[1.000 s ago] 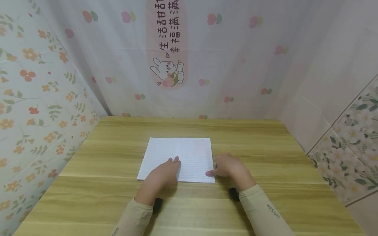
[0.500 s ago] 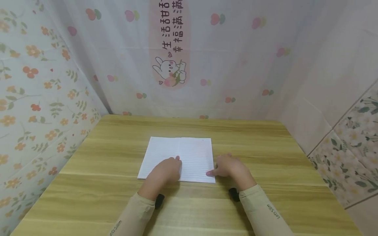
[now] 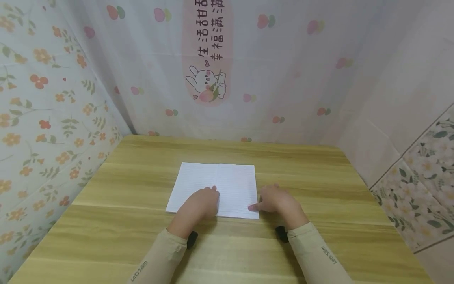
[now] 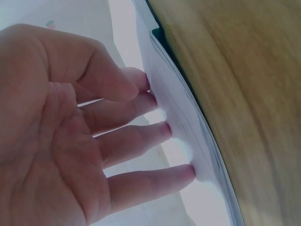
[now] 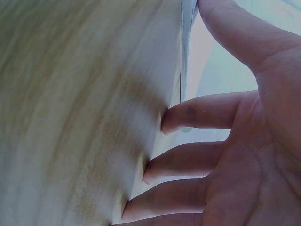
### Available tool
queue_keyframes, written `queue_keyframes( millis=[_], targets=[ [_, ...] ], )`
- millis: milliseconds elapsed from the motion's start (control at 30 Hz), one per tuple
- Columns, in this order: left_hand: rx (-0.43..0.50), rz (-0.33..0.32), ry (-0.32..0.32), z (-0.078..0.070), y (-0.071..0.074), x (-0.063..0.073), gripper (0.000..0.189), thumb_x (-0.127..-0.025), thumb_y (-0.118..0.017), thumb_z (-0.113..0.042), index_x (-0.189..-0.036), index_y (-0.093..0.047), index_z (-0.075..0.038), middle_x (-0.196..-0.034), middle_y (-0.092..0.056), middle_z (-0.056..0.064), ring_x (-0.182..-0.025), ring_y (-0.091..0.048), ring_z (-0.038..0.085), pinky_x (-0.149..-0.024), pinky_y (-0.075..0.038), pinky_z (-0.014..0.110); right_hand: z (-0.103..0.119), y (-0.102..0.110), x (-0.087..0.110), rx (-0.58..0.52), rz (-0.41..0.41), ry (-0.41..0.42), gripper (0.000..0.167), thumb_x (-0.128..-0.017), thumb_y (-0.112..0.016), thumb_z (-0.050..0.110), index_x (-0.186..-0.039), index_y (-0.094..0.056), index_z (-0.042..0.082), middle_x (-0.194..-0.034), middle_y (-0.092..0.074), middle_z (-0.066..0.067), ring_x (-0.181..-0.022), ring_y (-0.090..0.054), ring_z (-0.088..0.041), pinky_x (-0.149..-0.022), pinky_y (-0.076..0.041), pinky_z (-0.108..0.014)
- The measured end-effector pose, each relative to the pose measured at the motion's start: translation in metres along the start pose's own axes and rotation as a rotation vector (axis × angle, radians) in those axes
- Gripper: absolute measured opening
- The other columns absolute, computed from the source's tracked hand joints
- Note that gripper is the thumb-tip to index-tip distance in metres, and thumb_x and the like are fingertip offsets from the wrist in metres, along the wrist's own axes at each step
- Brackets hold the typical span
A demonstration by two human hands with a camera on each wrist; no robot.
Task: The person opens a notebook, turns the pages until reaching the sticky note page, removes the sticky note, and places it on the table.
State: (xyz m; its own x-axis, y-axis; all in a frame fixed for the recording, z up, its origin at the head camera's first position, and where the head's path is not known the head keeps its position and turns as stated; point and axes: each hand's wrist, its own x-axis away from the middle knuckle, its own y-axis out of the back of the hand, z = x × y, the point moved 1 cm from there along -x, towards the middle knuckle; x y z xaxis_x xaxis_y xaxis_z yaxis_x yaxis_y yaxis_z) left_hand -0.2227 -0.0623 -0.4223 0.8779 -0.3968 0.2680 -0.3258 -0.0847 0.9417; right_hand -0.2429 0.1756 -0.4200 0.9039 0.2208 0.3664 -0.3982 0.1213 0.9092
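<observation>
Book's (image 3: 235,185) touched by spread L hand (image 3: 198,203) &, at 4 o'clock, thumb (image 3: 253,207) of spread R hand (image 3: 276,200); sleeves (image 3: 317,250) are marked "Lets Slim".

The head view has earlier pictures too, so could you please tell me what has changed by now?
On the notebook, the left hand has shifted its pose slightly, so one fingertip shows where several did. The right hand keeps its thumb by the right page's edge; the notebook stays open.
</observation>
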Motion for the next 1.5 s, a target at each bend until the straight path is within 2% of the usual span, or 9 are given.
queue_keyframes(
  millis=[200,367,667,767,833,933,1033,1233,1500],
  targets=[
    [-0.017,0.001,0.004,-0.0006,-0.0009,-0.0009,0.037,-0.108,-0.051,-0.013,-0.134,-0.065,0.009,-0.151,-0.060,0.026,-0.123,-0.067,0.034,-0.099,-0.057,0.045,-0.0006,-0.0018,0.0008,-0.003,0.004,-0.004,0.051,-0.087,-0.083,0.057,-0.077,-0.069,0.009,-0.081,-0.054,-0.004,-0.083,-0.051,-0.024,-0.076,-0.045,-0.041],
    [-0.017,0.001,0.009,-0.0020,0.0011,-0.0001,0.037,-0.106,-0.052,-0.012,-0.133,-0.065,0.009,-0.150,-0.060,0.026,-0.118,-0.066,0.031,-0.097,-0.056,0.044,-0.0009,-0.0034,-0.0002,-0.004,0.001,0.003,0.051,-0.087,-0.083,0.056,-0.077,-0.070,0.008,-0.081,-0.054,-0.003,-0.083,-0.051,-0.023,-0.075,-0.045,-0.040],
    [0.031,0.009,0.003,-0.0026,0.0007,0.0010,0.044,-0.109,-0.055,-0.025,-0.135,-0.066,0.009,-0.160,-0.052,0.025,-0.148,-0.054,0.039,-0.121,-0.047,0.049,-0.0014,-0.0050,-0.0022,0.000,0.003,-0.005,0.052,-0.087,-0.083,0.058,-0.087,-0.074,0.006,-0.089,-0.061,-0.007,-0.087,-0.053,-0.025,-0.081,-0.050,-0.045],
    [0.046,-0.003,0.011,-0.0029,0.0002,0.0002,0.054,-0.109,-0.057,-0.039,-0.132,-0.069,0.009,-0.157,-0.055,0.026,-0.143,-0.058,0.041,-0.119,-0.049,0.050,-0.0009,-0.0050,-0.0028,0.006,0.002,-0.003,0.054,-0.089,-0.080,0.058,-0.094,-0.077,0.004,-0.102,-0.070,-0.012,-0.100,-0.061,-0.033,-0.095,-0.054,-0.059],
    [0.052,-0.004,0.024,-0.0036,0.0007,0.0003,0.063,-0.106,-0.060,-0.050,-0.129,-0.071,0.008,-0.156,-0.056,0.026,-0.139,-0.062,0.041,-0.116,-0.051,0.050,-0.0007,-0.0056,-0.0034,0.007,0.001,-0.002,0.056,-0.091,-0.079,0.058,-0.098,-0.077,0.003,-0.116,-0.073,-0.019,-0.117,-0.063,-0.044,-0.104,-0.049,-0.070],
    [0.073,0.004,0.044,-0.0042,0.0009,0.0014,0.080,-0.099,-0.064,-0.064,-0.132,-0.070,0.008,-0.156,-0.057,0.026,-0.135,-0.064,0.042,-0.112,-0.054,0.050,-0.0005,-0.0065,-0.0040,0.001,-0.001,-0.008,0.060,-0.093,-0.076,0.058,-0.107,-0.076,0.000,-0.133,-0.069,-0.028,-0.137,-0.052,-0.059,-0.110,-0.041,-0.079],
    [0.085,0.010,0.050,-0.0038,0.0008,0.0022,0.092,-0.091,-0.071,-0.071,-0.136,-0.067,0.008,-0.156,-0.056,0.026,-0.134,-0.064,0.042,-0.111,-0.055,0.050,-0.0006,-0.0072,-0.0044,-0.015,-0.002,-0.014,0.069,-0.094,-0.074,0.059,-0.121,-0.072,-0.004,-0.144,-0.063,-0.032,-0.144,-0.042,-0.064,-0.112,-0.036,-0.082],
    [0.058,-0.005,0.020,-0.0027,0.0004,0.0022,0.091,-0.082,-0.083,-0.067,-0.132,-0.067,0.007,-0.154,-0.058,0.026,-0.132,-0.064,0.042,-0.110,-0.055,0.050,-0.0005,-0.0070,-0.0053,-0.028,-0.007,-0.017,0.077,-0.095,-0.073,0.060,-0.130,-0.067,-0.007,-0.147,-0.059,-0.035,-0.147,-0.039,-0.065,-0.113,-0.034,-0.083],
    [0.053,-0.013,0.015,-0.0028,0.0015,0.0026,0.087,-0.082,-0.085,-0.059,-0.133,-0.065,0.008,-0.155,-0.056,0.027,-0.134,-0.063,0.043,-0.111,-0.054,0.051,0.0016,-0.0053,-0.0044,0.000,-0.017,-0.002,0.084,-0.094,-0.073,0.061,-0.137,-0.062,-0.010,-0.147,-0.059,-0.035,-0.145,-0.040,-0.066,-0.109,-0.036,-0.084]
  ],
)
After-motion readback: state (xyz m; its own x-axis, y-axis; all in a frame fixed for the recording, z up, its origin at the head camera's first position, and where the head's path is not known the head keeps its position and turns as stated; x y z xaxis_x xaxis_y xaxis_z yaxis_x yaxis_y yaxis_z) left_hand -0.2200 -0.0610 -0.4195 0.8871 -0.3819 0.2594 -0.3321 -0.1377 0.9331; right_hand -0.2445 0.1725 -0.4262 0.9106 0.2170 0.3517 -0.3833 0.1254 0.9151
